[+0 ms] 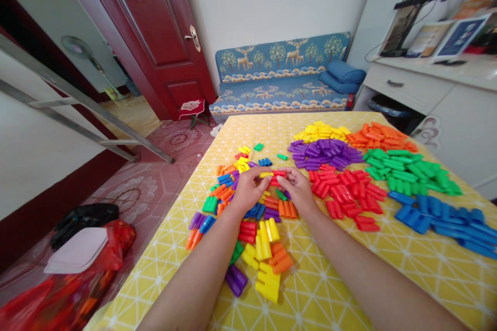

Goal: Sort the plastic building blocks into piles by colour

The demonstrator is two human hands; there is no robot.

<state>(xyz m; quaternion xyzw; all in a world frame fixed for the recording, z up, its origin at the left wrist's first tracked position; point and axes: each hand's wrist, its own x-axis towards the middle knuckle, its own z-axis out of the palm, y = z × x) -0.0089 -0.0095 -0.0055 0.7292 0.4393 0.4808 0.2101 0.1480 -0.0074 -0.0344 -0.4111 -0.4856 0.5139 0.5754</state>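
Observation:
Over the mixed pile, my left hand [251, 186] has its fingers closed around a yellow tube-shaped plastic block [265, 175]. My right hand [297, 189] pinches a red tube-shaped block [278, 174]. The two blocks meet end to end between my fingertips; whether they are joined, I cannot tell. Below and around my hands lie unsorted blocks in several colours, among them orange [287, 209], yellow [267, 282] and purple [236, 280] ones. Nearest to my right hand on its outer side is a heap of red blocks [345, 191].
On the right of the yellow patterned tablecloth [310, 295] lie single-colour heaps: yellow [320, 132], purple [326, 153], orange [382, 137], green [415, 170] and blue [446, 217]. A sofa [279, 75] stands beyond the table. Red plastic bags [77, 279] are on the left.

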